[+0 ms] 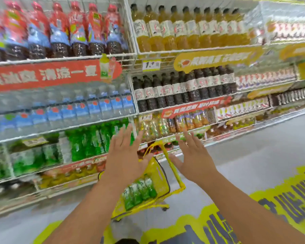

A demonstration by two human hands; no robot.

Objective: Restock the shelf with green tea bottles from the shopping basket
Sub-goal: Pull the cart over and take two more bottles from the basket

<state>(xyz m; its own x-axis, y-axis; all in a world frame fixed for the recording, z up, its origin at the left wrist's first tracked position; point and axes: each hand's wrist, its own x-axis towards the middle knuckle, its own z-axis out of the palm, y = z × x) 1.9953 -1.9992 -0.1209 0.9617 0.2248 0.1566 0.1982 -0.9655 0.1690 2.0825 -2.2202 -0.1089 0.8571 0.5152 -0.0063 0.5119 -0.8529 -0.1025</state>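
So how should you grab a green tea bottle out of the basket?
From above, round the neck end. The bottles lie packed side by side in the yellow basket, so only their upper sides are free. Both hands, left and right, are open.

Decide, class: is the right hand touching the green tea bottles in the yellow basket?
Apart. The head view shows the right hand open above the floor, right of the basket, clear of the green tea bottles lying inside.
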